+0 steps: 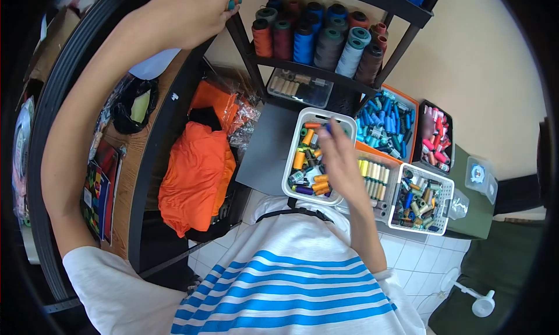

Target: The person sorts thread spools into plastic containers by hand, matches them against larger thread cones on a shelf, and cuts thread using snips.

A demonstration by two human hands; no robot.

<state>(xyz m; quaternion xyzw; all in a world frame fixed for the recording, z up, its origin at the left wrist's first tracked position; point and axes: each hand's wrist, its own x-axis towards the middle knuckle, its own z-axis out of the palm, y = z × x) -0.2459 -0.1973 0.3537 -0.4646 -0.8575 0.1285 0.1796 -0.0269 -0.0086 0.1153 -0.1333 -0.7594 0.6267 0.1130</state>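
My left hand (205, 13) is raised at the upper left beside the rack post, its fingers closed on small spools, one teal and one orange. Over the right side of a white basket (286, 160) is my right hand (339, 160), slightly blurred, with a dark blue spool (328, 127) at its fingertips. Orange, green, yellow and purple thread spools (299, 160) lie jumbled inside that basket, partly hidden by the hand.
Large thread cones (303, 43) stand on a black rack (326, 73). To the right are an orange-rimmed box (416, 122) of blue spools, a dark box (451, 131) of pink ones and a second white basket (450, 196). Orange cloth (195, 175) lies left.
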